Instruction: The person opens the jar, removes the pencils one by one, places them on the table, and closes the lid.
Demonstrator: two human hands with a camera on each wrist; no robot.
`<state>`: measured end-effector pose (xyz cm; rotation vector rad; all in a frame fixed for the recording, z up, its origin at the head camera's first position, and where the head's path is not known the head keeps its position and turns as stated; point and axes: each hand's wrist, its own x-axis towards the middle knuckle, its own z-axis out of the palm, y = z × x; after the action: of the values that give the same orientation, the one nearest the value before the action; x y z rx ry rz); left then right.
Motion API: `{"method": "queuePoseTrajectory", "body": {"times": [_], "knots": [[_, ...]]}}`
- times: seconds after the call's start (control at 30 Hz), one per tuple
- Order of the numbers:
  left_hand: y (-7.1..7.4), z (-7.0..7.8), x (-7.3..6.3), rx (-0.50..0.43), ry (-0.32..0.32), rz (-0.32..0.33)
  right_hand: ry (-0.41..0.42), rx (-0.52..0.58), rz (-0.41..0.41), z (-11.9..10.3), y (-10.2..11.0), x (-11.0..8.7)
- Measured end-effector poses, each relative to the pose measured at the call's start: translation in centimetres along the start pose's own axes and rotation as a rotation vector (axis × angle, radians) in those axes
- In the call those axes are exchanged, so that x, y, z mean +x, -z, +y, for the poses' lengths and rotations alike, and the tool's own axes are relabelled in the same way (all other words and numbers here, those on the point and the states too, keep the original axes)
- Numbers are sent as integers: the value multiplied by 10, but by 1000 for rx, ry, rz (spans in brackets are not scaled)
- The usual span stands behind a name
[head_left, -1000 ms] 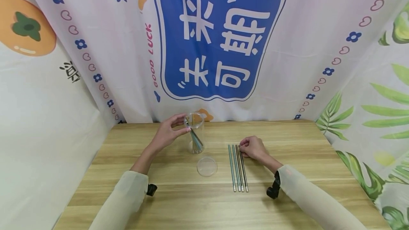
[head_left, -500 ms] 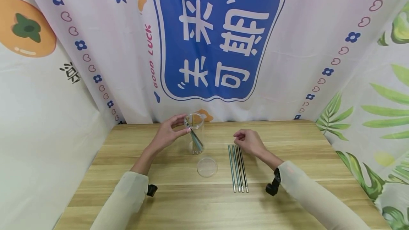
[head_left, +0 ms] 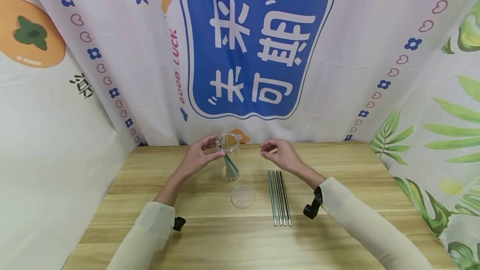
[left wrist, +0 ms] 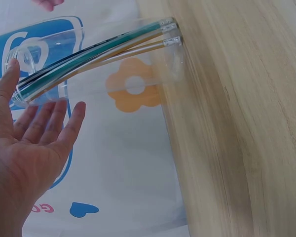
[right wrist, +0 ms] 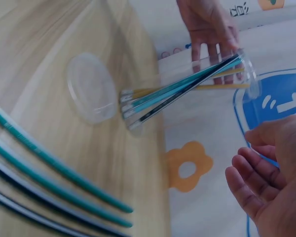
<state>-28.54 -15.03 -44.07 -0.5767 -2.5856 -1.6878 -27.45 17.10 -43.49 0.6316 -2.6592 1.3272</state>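
Note:
At the back of the table, my left hand (head_left: 196, 157) holds a clear cylindrical jar (head_left: 235, 153) near its mouth, thumb on one side and fingers on the other. Inside, several teal, black and yellow pencils (left wrist: 84, 60) lean together, their eraser ends at the bottom. My right hand (head_left: 283, 154) hovers right of the jar with bent fingers and nothing between them. Below that hand, a row of teal and black pencils (head_left: 272, 199) lies on the table, eraser ends toward me. The round clear lid (head_left: 243, 197) rests flat in front of the jar.
The wood-grain table (head_left: 210, 241) meets a printed curtain (head_left: 157, 128) close behind the jar. Patterned cloth also hangs on the left and right sides. Each wrist wears a small black camera, such as the right wrist camera (head_left: 312, 209).
My right hand has let go of the pencils at the right end of the row and moved up and left toward the jar. The left hand and jar stay in place.

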Motion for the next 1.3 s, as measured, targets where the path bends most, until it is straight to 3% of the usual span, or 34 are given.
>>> {"method": "queuePoseTrajectory", "body": {"times": [0.23,0.47,1.0,1.3], "knots": [[0,2,0,20,26,4,82,64,-12,-21,2,15],[1,1,1,3,33,2,177,108,-77,-42,3,30],[4,5,1,9,45,-17,290,86,-187,-67,-7,61],[4,6,1,-1,45,-29,309,37,-258,-75,-11,73]]}}
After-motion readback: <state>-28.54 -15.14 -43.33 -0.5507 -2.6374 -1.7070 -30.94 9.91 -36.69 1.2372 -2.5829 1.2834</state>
